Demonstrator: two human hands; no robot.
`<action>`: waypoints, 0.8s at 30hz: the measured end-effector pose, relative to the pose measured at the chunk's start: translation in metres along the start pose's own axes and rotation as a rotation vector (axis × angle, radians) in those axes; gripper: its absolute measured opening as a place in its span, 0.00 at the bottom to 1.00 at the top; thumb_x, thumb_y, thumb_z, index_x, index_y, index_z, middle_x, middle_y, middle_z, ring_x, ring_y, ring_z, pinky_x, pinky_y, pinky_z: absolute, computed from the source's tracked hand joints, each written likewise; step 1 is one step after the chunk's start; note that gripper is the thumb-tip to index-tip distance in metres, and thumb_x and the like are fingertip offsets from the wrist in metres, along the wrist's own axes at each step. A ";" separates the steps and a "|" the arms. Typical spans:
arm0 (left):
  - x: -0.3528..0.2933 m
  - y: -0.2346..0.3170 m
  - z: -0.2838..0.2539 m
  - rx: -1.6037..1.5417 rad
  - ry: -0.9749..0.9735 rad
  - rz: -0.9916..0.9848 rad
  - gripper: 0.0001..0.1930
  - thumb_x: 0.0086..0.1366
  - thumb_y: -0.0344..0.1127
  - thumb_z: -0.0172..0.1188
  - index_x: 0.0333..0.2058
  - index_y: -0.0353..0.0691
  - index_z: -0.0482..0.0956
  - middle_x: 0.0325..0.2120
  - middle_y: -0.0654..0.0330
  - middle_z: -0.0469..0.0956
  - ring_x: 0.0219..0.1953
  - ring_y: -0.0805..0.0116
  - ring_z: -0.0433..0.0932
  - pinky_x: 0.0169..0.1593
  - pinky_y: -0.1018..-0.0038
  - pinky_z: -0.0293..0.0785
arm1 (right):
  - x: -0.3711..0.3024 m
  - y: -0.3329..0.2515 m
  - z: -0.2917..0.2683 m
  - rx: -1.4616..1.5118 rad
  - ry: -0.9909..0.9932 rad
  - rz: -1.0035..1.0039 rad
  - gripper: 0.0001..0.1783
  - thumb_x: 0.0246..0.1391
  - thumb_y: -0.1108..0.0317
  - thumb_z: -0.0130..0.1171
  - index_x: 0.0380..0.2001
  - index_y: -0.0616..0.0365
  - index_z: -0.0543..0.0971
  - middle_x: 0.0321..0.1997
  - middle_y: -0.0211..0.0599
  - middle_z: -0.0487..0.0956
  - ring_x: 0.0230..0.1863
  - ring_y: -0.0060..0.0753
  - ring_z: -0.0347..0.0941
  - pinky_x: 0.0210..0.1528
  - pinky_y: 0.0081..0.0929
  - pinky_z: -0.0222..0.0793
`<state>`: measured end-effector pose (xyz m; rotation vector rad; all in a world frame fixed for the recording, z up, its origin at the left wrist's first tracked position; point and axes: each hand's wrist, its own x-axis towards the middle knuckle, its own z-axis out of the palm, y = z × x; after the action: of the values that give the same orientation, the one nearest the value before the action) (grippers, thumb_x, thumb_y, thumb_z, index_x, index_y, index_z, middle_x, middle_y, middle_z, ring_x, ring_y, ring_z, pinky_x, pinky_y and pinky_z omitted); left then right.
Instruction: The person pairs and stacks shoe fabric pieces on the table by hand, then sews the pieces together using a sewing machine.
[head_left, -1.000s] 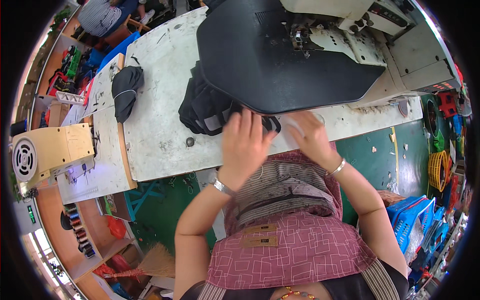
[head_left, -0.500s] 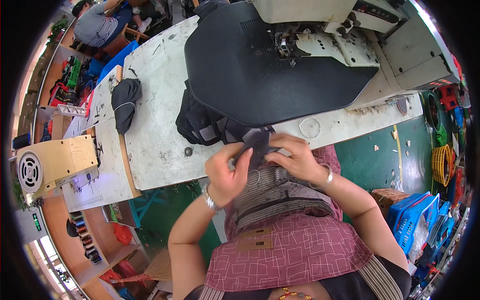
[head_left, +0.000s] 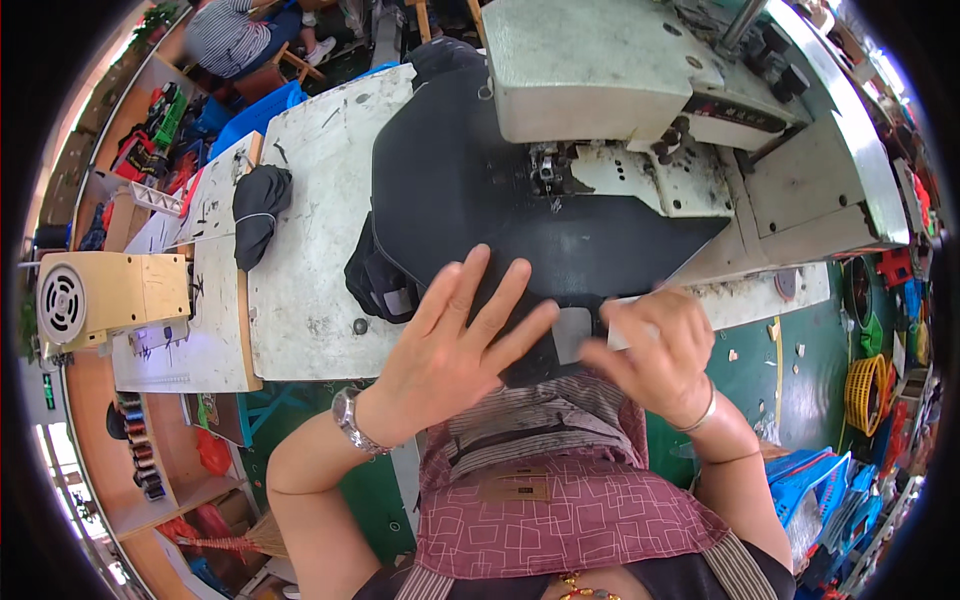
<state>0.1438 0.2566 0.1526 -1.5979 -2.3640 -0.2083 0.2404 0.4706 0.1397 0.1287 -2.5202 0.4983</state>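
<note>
My left hand (head_left: 450, 345) is open, fingers spread, above the near edge of a smooth black board (head_left: 440, 190) and the dark cloth by my lap. My right hand (head_left: 662, 350) is curled with its fingers closed, a little blurred, at the board's near right edge. A small pale piece (head_left: 620, 322) shows by its thumb and forefinger; its kind is unclear. Between the hands a light grey patch (head_left: 573, 335) shows on dark cloth (head_left: 530, 368). The board lies under the head of a white sewing machine (head_left: 590, 90), around its needle area (head_left: 545, 170).
Dark cloth pieces (head_left: 375, 275) bunch under the board's left edge. A tied black bundle (head_left: 260, 215) lies on the worn white table (head_left: 310, 320). Left stands a beige machine (head_left: 115, 300). Blue baskets (head_left: 800, 490) and a yellow basket (head_left: 865, 395) are at right. A person (head_left: 232, 38) sits at far left.
Both hands, earlier together on dark cloth at the table edge, have moved apart. The left has spread out over the board; the right has shifted right. The view has also shifted.
</note>
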 end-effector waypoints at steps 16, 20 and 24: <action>0.053 -0.048 0.001 -0.375 0.059 0.104 0.30 0.38 0.22 0.58 0.47 0.26 0.70 0.50 0.42 0.68 0.55 0.43 0.66 0.58 0.59 0.66 | 0.050 0.027 0.005 -0.042 0.103 -0.474 0.18 0.34 0.70 0.61 0.36 0.56 0.79 0.39 0.37 0.80 0.26 0.26 0.72 0.25 0.20 0.67; 0.062 -0.053 0.002 -0.282 0.046 0.143 0.31 0.38 0.23 0.59 0.48 0.28 0.69 0.51 0.42 0.67 0.54 0.45 0.66 0.55 0.61 0.67 | 0.051 0.033 0.007 0.000 0.105 -0.426 0.19 0.34 0.70 0.61 0.37 0.56 0.79 0.40 0.36 0.80 0.26 0.26 0.70 0.26 0.21 0.66; 0.064 -0.054 0.000 -0.326 0.026 0.113 0.32 0.38 0.24 0.58 0.49 0.29 0.69 0.51 0.42 0.68 0.53 0.47 0.66 0.54 0.61 0.67 | 0.054 0.034 0.007 0.025 0.087 -0.395 0.20 0.34 0.71 0.61 0.37 0.56 0.80 0.39 0.35 0.80 0.27 0.26 0.70 0.26 0.21 0.67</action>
<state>0.0714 0.2931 0.1748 -1.8513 -2.3004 -0.6137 0.1850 0.4999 0.1531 0.5873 -2.3224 0.3637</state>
